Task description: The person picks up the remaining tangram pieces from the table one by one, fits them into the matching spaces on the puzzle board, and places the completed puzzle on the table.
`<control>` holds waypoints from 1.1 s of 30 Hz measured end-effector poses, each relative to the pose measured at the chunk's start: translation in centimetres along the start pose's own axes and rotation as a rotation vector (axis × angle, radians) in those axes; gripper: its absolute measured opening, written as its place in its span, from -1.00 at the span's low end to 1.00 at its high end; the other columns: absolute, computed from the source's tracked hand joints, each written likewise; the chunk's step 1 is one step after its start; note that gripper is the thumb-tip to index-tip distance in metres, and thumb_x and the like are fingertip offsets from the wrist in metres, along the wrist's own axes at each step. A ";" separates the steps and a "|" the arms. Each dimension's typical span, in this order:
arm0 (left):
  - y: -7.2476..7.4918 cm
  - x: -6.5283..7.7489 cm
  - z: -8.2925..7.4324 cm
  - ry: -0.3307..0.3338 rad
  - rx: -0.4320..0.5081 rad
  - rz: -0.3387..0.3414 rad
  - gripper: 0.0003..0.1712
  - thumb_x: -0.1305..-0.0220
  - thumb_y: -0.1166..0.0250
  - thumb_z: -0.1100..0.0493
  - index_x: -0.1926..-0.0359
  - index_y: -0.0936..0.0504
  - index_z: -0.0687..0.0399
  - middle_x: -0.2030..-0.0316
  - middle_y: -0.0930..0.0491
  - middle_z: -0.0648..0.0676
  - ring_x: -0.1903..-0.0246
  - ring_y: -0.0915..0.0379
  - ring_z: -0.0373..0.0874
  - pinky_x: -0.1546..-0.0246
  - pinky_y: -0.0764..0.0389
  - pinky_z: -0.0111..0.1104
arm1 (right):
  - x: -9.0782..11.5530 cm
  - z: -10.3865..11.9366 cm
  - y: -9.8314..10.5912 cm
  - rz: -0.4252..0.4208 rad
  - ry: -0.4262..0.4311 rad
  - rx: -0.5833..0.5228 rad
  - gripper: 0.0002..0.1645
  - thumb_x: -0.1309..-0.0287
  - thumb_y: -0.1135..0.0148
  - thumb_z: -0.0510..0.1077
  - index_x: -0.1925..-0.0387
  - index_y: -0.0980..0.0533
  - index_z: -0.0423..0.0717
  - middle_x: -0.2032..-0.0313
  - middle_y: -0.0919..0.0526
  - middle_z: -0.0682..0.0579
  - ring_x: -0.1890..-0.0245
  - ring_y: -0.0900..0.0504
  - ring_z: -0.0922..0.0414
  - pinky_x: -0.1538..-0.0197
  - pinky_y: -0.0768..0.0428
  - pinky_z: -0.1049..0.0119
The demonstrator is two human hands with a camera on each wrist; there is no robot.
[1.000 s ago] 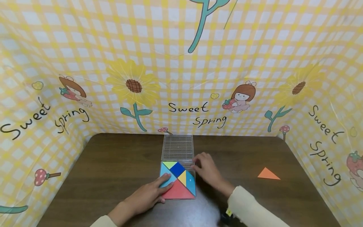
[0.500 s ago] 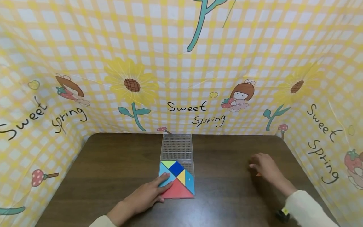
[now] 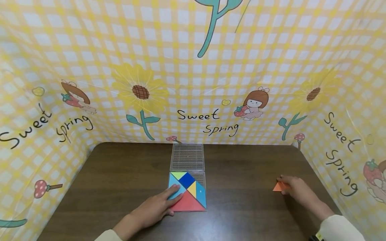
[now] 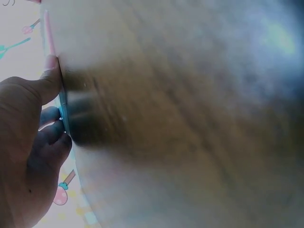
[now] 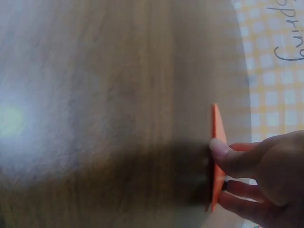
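Note:
In the head view a clear tangram case [image 3: 206,182] lies mid-table, its tray filled with coloured pieces. Over its left front corner rests my left hand [image 3: 153,207], two fingers across the blue triangle and the red triangle [image 3: 190,202]. The left wrist view shows the thumb and curled fingers gripping the case's edges. Off to the right, my right hand [image 3: 297,190] pinches an orange triangle [image 3: 278,187]. In the right wrist view this orange triangle [image 5: 217,126] stands edge-on between thumb and fingers, close over the tabletop.
The gridded lid [image 3: 188,157] lies folded back behind the tray, reaching the table's rear edge. A lime triangle, a dark blue square [image 3: 187,180] and a yellow triangle sit in the tray, with bare grid at its back right. Patterned cloth [image 3: 193,100] walls the table.
My right hand has gone from the tray's right side to the orange triangle on the right and picked hold of it. My left hand stays on the tangram case.

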State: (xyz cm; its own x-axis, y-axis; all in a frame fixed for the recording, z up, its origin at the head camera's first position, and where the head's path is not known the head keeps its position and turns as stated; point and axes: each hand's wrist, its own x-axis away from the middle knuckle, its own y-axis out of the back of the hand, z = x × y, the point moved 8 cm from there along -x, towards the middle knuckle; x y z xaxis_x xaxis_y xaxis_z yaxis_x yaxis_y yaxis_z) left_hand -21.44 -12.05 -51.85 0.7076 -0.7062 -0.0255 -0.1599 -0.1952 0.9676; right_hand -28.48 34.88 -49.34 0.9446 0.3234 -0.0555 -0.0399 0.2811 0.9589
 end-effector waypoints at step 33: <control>-0.1 0.1 -0.3 0.000 -0.061 0.024 -0.33 -0.40 -0.06 -0.16 -0.45 -0.18 -0.15 -0.50 0.00 0.12 -0.37 -0.19 0.11 -0.06 -0.57 -0.13 | -3.3 -1.5 2.8 0.004 -0.189 -0.595 -0.59 -0.26 -0.23 -0.11 0.00 -0.50 -0.35 0.21 -0.66 -0.22 0.32 -0.68 0.23 0.26 -0.69 0.24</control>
State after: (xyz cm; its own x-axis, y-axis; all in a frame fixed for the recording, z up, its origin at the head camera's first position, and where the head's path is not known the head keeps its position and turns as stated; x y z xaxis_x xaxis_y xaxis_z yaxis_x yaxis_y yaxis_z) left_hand -21.15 -11.87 -51.86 0.7045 -0.7097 -0.0024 -0.1343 -0.1367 0.9815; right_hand -32.15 35.93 -46.85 0.9832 0.1756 0.0499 -0.1668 0.7527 0.6369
